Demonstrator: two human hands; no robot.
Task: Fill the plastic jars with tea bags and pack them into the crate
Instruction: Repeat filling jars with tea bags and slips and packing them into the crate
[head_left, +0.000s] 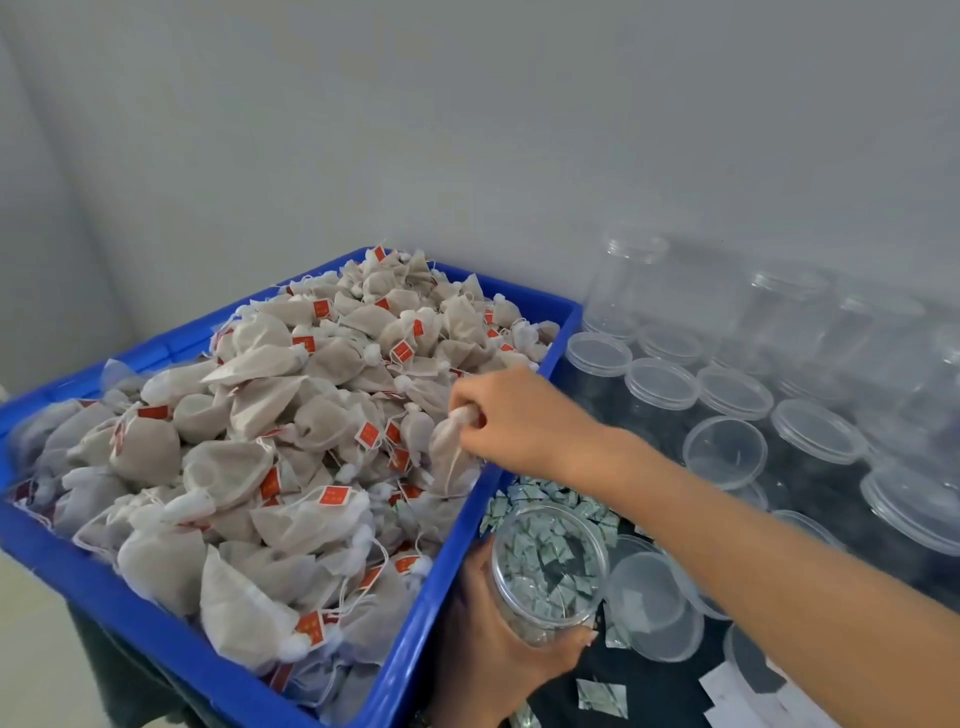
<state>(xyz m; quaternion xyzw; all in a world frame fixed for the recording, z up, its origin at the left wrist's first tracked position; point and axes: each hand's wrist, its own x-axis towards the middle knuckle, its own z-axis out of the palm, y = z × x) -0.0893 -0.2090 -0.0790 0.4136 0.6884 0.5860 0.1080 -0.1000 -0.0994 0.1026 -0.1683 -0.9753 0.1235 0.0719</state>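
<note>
A blue plastic crate (441, 577) on the left is heaped with beige drawstring tea bags (270, 431) that carry red tags. My right hand (511, 418) reaches over the crate's right wall and pinches the gathered top of one tea bag (451, 457), lifting it from the heap. Below, my left hand (498, 644) grips a clear plastic jar (548, 566) by its side, mouth up and open, just right of the crate's wall. Through the jar I see small grey-green sachets.
Several empty clear jars (724, 452) stand on the dark table to the right, some capped with lids (661, 383). Taller jars (631, 280) line the grey wall. Loose lids (647, 597) and scattered grey-green sachets (550, 496) lie near the held jar.
</note>
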